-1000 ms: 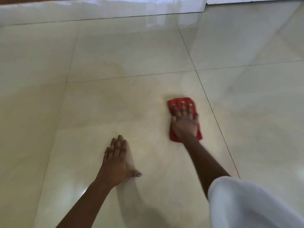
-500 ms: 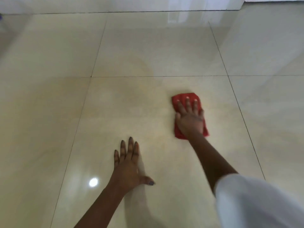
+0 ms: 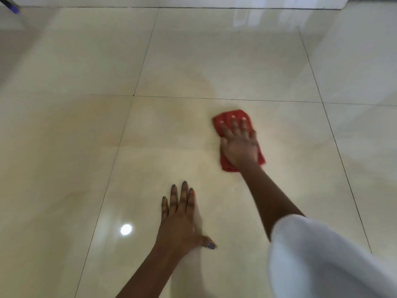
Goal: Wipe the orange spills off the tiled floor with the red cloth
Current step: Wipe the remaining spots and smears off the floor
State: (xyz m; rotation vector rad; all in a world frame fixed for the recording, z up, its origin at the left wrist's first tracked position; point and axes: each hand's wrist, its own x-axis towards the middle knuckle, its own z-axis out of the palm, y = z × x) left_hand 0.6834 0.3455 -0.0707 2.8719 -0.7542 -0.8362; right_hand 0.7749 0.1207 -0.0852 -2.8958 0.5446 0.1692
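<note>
The folded red cloth (image 3: 228, 117) lies flat on the glossy cream tiled floor (image 3: 64, 158), right of centre. My right hand (image 3: 239, 145) presses down on it, fingers spread over its top, so most of the cloth's middle is hidden. My left hand (image 3: 179, 216) rests flat on the same tile nearer to me, fingers together, thumb out to the right, holding nothing. A faint orange-tinted smear (image 3: 193, 80) shows on the tiles beyond and to the left of the cloth.
A white sleeve (image 3: 322, 259) covers my right upper arm at the lower right. A white skirting or wall base (image 3: 193, 2) runs along the far edge. A dark purple-tipped object (image 3: 11, 6) pokes in at the top left corner.
The view has shifted right and down, so both hands sit further right in frame. My right hand with the cloth stays on the same tile, slid slightly away from me.
</note>
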